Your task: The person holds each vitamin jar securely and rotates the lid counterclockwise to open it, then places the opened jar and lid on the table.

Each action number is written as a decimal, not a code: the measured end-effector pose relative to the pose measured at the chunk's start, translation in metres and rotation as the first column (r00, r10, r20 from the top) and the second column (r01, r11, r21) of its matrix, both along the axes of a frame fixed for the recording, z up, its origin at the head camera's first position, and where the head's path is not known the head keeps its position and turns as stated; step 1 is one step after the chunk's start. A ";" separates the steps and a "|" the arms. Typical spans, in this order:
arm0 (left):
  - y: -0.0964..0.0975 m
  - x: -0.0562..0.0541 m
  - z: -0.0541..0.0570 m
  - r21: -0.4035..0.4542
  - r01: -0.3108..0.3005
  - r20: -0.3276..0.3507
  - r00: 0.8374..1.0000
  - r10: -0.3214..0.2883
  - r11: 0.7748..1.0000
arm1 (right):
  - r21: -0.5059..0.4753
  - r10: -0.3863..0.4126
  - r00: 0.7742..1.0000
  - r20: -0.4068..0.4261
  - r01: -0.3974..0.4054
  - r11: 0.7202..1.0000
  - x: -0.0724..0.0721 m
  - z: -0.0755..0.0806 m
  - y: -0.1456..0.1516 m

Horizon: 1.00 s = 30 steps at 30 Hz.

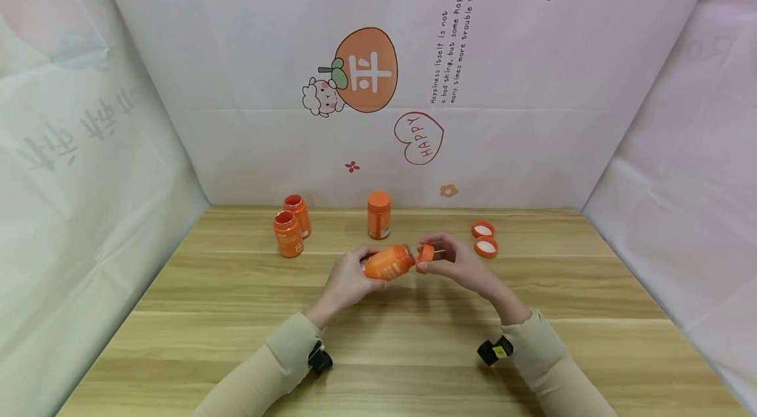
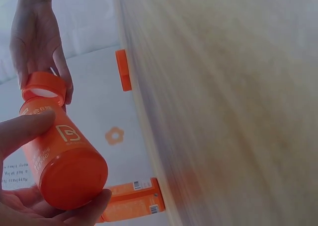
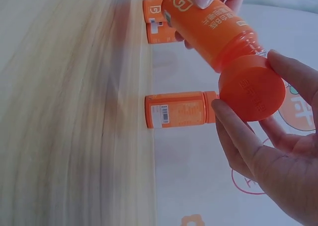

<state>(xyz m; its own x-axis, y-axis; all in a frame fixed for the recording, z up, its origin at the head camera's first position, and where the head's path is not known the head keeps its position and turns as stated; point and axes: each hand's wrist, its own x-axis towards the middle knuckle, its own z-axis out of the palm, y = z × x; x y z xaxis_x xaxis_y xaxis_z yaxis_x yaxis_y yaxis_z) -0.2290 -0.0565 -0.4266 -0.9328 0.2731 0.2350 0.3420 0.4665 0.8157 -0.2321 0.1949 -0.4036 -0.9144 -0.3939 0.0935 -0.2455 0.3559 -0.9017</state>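
Note:
My left hand (image 1: 350,278) grips an orange bottle (image 1: 388,263), tilted with its mouth towards the right, above the wooden table. In my right hand (image 1: 458,261) an orange screw cap (image 1: 424,255) is pinched between thumb and fingers, just off the bottle's mouth. The right wrist view shows the outer face of this cap (image 3: 252,88) overlapping the neck of the bottle (image 3: 211,27). From the left wrist side, the white lining of the cap (image 2: 44,89) shows beside the bottle (image 2: 64,156).
Two uncapped orange bottles (image 1: 288,234) stand at the back left of the table (image 1: 236,318). A capped bottle (image 1: 379,215) stands at the back middle. Two loose caps (image 1: 486,247) lie lining-up at the right. Printed white sheets (image 1: 508,75) wall the table's back and sides.

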 end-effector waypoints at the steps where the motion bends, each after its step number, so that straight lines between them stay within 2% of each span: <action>1: -0.001 0.000 0.000 0.006 -0.001 0.001 1.000 0.001 1.000 | 0.000 -0.004 1.000 0.000 0.004 1.000 0.000 -0.001 0.001; 13: -0.012 -0.006 -0.003 -0.018 -0.043 -0.045 0.998 0.042 0.999 | 0.020 -0.023 1.000 -0.017 0.024 1.000 -0.002 -0.008 0.011; 18: -0.016 -0.008 -0.003 -0.010 -0.064 -0.038 0.997 0.064 0.998 | 0.047 -0.015 0.999 -0.037 0.017 0.999 -0.004 -0.011 0.016; 25: -0.020 -0.012 -0.004 -0.011 -0.085 -0.037 0.996 0.085 0.996 | 0.062 -0.045 0.998 -0.034 0.047 0.997 -0.004 -0.011 0.020; 30: -0.024 -0.015 -0.003 -0.009 -0.098 -0.021 0.995 0.097 0.995 | 0.061 -0.067 0.997 -0.026 0.068 0.996 -0.010 -0.019 0.026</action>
